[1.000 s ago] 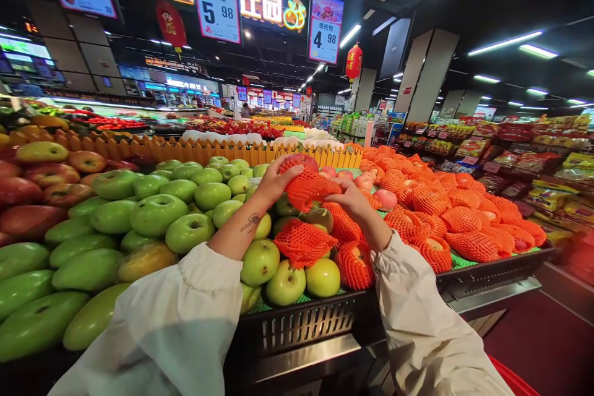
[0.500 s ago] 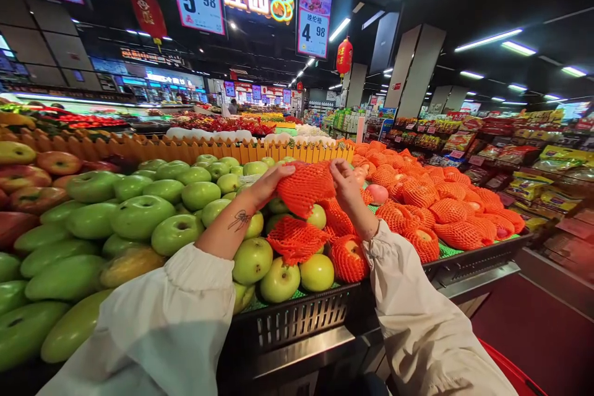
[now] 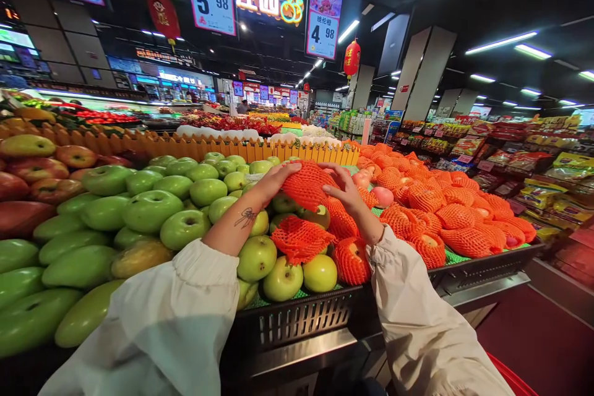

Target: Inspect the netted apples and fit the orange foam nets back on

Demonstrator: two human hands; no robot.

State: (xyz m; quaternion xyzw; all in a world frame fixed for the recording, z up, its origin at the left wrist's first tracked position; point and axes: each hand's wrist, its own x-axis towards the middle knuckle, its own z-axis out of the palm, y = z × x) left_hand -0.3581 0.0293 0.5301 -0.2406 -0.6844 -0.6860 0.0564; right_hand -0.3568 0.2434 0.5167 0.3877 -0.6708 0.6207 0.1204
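Above the apple display, an orange-red foam fruit net is held between my two hands. It bulges roundly, but its mesh hides what is inside. My left hand is closed around its left side, fingers over the top. My right hand grips its right end, with thumb and fingers bent around it. Just below lies another foam net, loose and crumpled on green apples. To its right sits a netted apple, part of its skin showing at the net's opening.
Long green fruit fills the left, with red apples behind. Netted fruit is heaped on the right. A black slotted tray edge runs in front, and a low yellow picket fence stands behind. Snack shelves are far right.
My right hand has turned and spread over the net's right end, where its fingertips were pinching before. The held net looks rounder. The whole view has shifted slightly.
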